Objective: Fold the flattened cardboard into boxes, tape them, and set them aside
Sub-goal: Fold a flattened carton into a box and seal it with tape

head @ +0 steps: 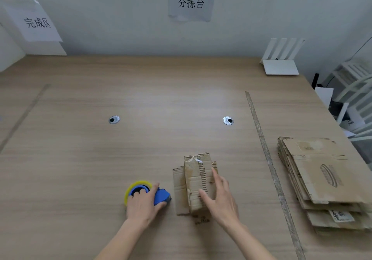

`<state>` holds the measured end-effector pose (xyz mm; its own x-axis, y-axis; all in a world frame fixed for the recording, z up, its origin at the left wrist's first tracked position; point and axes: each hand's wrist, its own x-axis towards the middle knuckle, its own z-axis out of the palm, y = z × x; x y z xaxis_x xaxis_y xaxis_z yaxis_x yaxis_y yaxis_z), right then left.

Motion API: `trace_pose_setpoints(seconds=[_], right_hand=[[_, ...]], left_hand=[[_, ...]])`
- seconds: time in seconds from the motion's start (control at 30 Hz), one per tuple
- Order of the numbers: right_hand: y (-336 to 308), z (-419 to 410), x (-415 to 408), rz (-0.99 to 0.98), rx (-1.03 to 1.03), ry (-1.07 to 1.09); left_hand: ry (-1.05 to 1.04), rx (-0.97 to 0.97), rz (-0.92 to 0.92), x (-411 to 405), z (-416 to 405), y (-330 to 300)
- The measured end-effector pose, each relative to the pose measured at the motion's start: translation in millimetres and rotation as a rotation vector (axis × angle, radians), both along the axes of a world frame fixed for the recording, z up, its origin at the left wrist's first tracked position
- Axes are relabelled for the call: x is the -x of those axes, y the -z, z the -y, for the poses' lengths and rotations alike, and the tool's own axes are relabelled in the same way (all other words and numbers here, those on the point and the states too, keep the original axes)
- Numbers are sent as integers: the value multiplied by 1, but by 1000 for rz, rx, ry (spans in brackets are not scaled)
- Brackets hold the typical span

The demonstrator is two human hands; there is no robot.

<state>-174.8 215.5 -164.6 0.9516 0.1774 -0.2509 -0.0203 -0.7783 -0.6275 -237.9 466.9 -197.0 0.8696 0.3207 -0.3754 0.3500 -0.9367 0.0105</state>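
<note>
Blue tape dispenser (161, 196) (yellow-rimmed roll (138, 185))

White router (280, 66) with four antennas up, at the tabletop (161, 90) far-right corner. Two round cable grommets: one (114, 119) well left of the router and nearer the camera, the other (228, 120) closer to it. Two paper signs on the wall: 分拣台 (191, 2), 完成区 (38, 22) far left. White rack (354, 90) right of the router, off the tabletop.

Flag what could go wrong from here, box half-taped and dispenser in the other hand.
1. The right hand only rests on the small box; its ragged centre seam could spring open before more tape lands.
2. The box sits on a loose flattened piece, so it may slide under pressure.
3. The left hand covers the tape dispenser; fingers look close to its front end, where a cutter may sit.
</note>
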Motion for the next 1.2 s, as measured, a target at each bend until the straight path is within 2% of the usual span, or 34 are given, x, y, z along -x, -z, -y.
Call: trace_pose_setpoints(seconds=[0.07, 0.13, 0.23, 0.37, 0.5, 0.6, 0.8, 1.0, 1.13, 1.2], right_hand=[[-4, 6, -6, -1, -11, -3], [-7, 11, -13, -5, -10, -3], [-10, 14, -27, -38, -46, -3], [-8, 9, -49, -126, -85, 10], [-11, 2, -63, -207, -183, -1], [-24, 0, -74, -230, -253, 61], [-107, 3, -121, -102, -450, 53], [-199, -11, -142, 122, -488, 35], [-240, -9, -145, 168, -602, -78], [-255, -7, -146, 117, -690, -150]], left_hand=[[-10, -13, 37, -7, 8, -12], [6, 33, 187, -17, 21, -27], [23, 245, 311, -38, 50, -43], [-213, 614, 209, -63, 86, -43], [-391, 802, 164, -72, 106, -33], [-526, 913, 242, -84, 111, -42], [-615, 1047, 611, -124, 112, -130], [-627, 1153, 914, -150, 108, -225], [-529, 1250, 935, -147, 96, -264], [-509, 1256, 902, -141, 83, -279]])
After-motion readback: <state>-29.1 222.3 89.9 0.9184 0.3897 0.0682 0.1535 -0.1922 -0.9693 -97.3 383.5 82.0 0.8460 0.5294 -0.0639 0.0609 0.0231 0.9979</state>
